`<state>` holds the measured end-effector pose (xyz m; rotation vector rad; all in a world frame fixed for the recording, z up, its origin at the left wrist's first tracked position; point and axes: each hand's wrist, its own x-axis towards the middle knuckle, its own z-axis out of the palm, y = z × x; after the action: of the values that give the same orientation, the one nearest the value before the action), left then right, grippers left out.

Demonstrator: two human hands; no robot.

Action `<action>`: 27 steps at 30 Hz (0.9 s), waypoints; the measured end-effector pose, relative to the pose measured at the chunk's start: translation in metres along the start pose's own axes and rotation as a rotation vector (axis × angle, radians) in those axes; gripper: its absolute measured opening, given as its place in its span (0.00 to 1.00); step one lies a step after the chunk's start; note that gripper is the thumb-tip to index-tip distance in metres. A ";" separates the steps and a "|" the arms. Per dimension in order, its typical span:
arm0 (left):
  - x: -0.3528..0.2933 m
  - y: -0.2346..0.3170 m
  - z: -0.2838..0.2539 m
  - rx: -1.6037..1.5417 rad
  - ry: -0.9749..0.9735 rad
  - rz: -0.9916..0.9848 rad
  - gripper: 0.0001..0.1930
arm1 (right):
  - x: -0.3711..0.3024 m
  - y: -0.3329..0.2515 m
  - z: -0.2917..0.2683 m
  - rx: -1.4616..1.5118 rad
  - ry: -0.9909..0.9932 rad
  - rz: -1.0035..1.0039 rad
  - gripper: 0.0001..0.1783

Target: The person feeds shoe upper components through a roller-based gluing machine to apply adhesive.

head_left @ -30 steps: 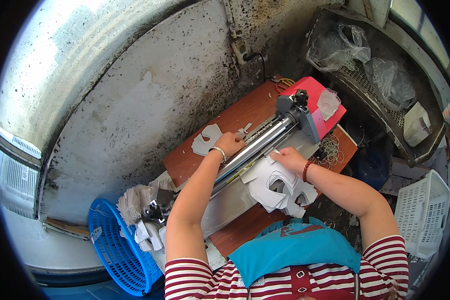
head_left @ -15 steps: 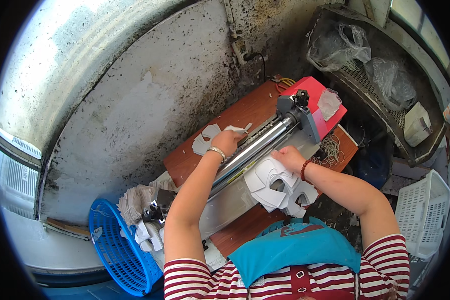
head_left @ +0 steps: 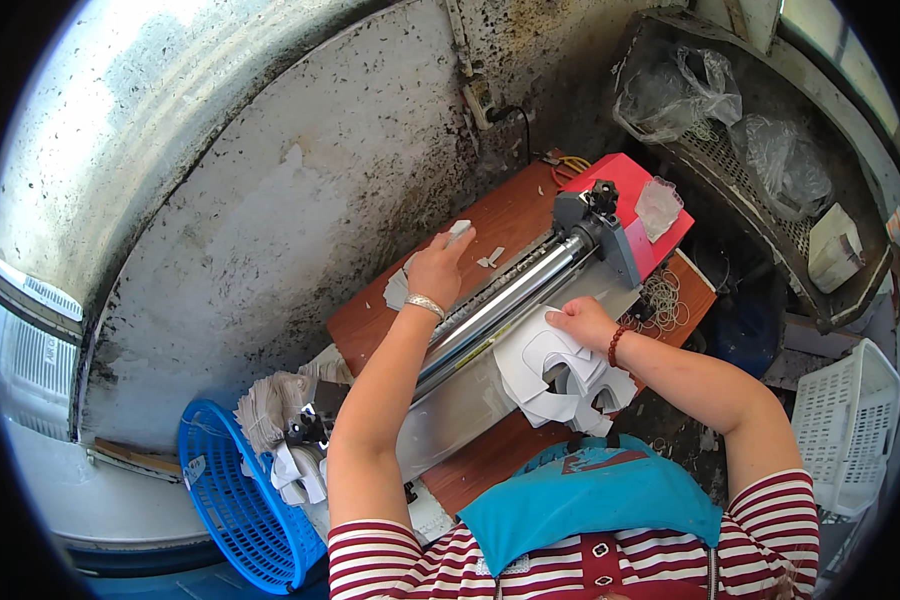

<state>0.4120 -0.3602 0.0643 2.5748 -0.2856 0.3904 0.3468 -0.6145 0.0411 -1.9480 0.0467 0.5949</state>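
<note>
My left hand (head_left: 438,268) is over the wooden tabletop behind the roller machine, fingers closed around a small white piece (head_left: 459,229) that sticks out at the fingertips. Partly covered by that hand lie more white cut pieces (head_left: 397,290). In front of the machine's shiny metal roller (head_left: 530,272), my right hand (head_left: 584,322) pinches the upper edge of a fanned stack of white curved cut-outs (head_left: 540,370). These rest on the machine's metal feed plate (head_left: 460,420) and hang over its near edge.
The machine's red end housing (head_left: 655,215) carries a clear plastic scrap. Beside it are thin tangled strings (head_left: 665,305). A blue basket (head_left: 235,500) and bundled white pieces (head_left: 275,405) are at left; a white basket (head_left: 845,430) stands at right. Behind rises a stained wall (head_left: 270,220).
My left hand has moved back and left from beside the roller, with a white piece at its fingertips. My right hand has shifted slightly nearer, and the white stack's fan has changed shape.
</note>
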 end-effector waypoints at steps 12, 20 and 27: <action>0.004 -0.010 0.016 -0.165 -0.265 -0.275 0.06 | -0.010 0.005 0.003 0.079 0.006 -0.140 0.18; -0.009 0.006 -0.004 0.152 -0.093 0.220 0.17 | 0.004 0.004 0.000 -0.248 0.120 -0.242 0.25; -0.007 0.000 0.009 0.099 -0.605 -0.117 0.13 | -0.011 -0.004 0.005 -0.333 0.176 -0.294 0.23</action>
<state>0.4079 -0.3638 0.0543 2.7330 -0.3263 -0.4392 0.3361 -0.6108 0.0471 -2.2709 -0.2387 0.2454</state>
